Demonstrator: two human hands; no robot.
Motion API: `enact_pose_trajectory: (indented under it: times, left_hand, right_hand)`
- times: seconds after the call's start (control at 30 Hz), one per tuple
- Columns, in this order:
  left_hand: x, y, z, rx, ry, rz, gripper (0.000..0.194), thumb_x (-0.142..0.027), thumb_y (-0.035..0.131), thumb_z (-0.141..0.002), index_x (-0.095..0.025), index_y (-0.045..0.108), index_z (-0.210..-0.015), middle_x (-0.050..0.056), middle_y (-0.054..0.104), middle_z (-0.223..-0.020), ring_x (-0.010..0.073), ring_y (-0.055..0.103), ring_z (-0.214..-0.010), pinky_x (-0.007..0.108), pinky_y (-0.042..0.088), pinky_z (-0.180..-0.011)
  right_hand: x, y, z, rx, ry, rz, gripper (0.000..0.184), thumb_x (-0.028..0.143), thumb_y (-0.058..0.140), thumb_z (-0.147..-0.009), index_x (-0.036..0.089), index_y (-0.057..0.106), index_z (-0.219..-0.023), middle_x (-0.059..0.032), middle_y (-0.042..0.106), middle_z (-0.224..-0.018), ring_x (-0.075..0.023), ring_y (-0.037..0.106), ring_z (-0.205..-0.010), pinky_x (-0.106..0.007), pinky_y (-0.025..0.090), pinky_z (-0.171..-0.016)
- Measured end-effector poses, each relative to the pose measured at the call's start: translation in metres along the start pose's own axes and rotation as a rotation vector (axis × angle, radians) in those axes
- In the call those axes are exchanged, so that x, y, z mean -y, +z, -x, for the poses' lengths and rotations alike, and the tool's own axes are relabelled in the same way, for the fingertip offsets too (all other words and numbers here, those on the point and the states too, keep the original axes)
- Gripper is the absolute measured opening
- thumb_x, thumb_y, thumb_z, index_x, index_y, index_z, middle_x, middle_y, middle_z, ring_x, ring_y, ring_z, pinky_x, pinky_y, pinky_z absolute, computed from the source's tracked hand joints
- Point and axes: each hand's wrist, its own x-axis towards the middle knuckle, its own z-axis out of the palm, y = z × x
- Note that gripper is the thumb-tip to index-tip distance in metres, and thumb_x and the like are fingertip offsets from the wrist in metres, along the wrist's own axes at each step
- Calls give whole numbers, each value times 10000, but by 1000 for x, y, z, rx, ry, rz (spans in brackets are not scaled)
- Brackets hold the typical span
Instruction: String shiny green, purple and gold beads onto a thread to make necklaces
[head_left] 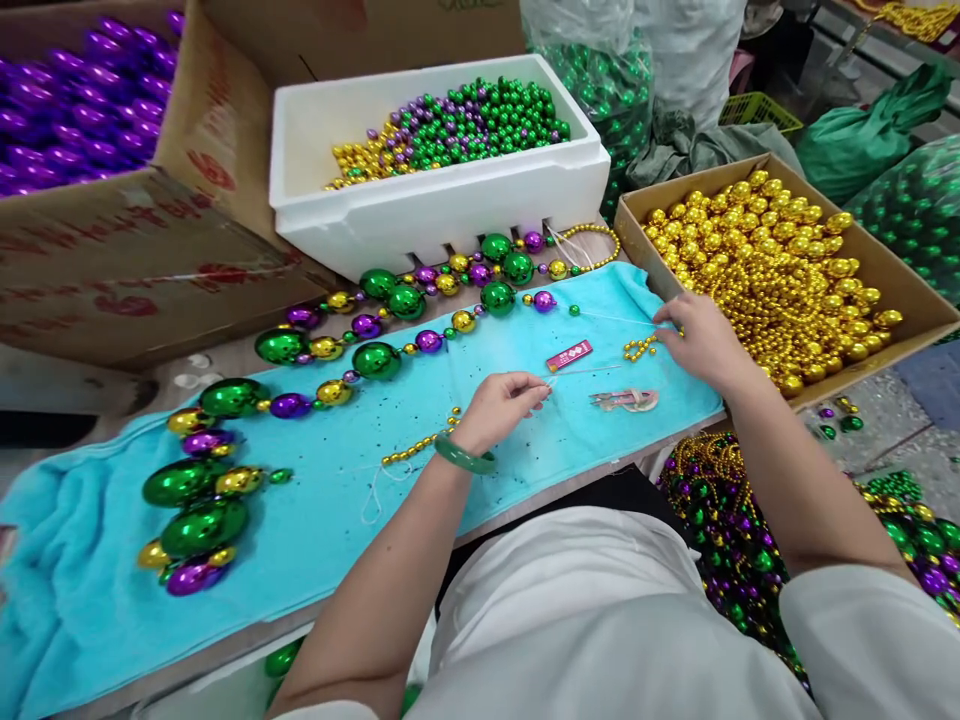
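Observation:
My left hand (pixel 506 408), a green bangle (pixel 465 456) at its wrist, is closed in a pinch above the towel, with a wisp of white thread (pixel 551 381) at its fingertips. A thin needle (pixel 596 371) lies just right of it. My right hand (pixel 701 338) pinches a white string that runs left to a small green bead (pixel 574 310) at the end of a bead garland (pixel 376 360). Short gold bead strands (pixel 640 348) lie below its fingers. Between the hands are thread snips (pixel 626 400) and a small red packet (pixel 569 356). Another gold bead strand (pixel 409 449) lies left.
A turquoise towel (pixel 300 530) covers the table. Behind stands a white foam box (pixel 442 210) of mixed beads. Cardboard boxes hold purple beads (pixel 82 100) at left and gold beads (pixel 787 270) at right. Finished-looking strands (pixel 727 540) hang low at right.

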Motion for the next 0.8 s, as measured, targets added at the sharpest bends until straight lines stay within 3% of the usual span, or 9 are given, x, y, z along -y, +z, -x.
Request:
enact_pose_trajectory:
  times: [0.13,0.2,0.37,0.57,0.63,0.8]
  left_hand:
    - [1,2,2,-1,-44,117,327,-431,690,-654,-139,713,-800,41,664,-691,131,603,-620,239,472,-570]
    - [1,1,4,7,-76,162,345,-425,701,-641,-134,716,-827,42,668,-708,131,612,-616,249,477,-577]
    - [-1,3,7,0,-121,226,308,-393,711,-639,-128,702,-795,32,645,-684,116,605,-588,243,473,-566]
    - [-2,0,7,-112,-93,212,284,-401,692,-637,-142,700,-754,30,646,-695,122,589,-641,230,467,-562]
    - [-3,-4,9,-148,-90,169,268,-393,687,-642,-146,706,-745,28,659,-700,112,579,-632,223,464,-579]
    - [-10,-14,17,-165,-79,120,229,-365,680,-661,-150,703,-736,4,615,-597,106,552,-558,218,447,-548]
  right_hand:
    - [10,34,38,272,-164,104,140,261,546,-851,175,650,-889,-85,635,-918,-220,559,-904,-338,432,-799]
    - [9,47,49,339,-181,225,171,276,561,-848,166,646,-946,-106,628,-957,-248,545,-940,-358,422,-818]
    - [6,60,55,393,-191,309,248,224,535,-858,127,624,-1069,-147,624,-1001,-277,541,-949,-381,410,-839]
    - [-1,53,56,361,-147,125,250,284,453,-917,167,635,-1044,-108,624,-990,-232,582,-909,-344,445,-789]
    - [-6,46,55,277,-129,27,233,328,498,-897,181,635,-1015,-97,623,-1006,-232,585,-953,-347,456,-818]
    - [-14,24,56,-195,-18,56,190,314,498,-884,183,627,-935,-118,605,-981,-271,564,-1008,-404,447,-861]
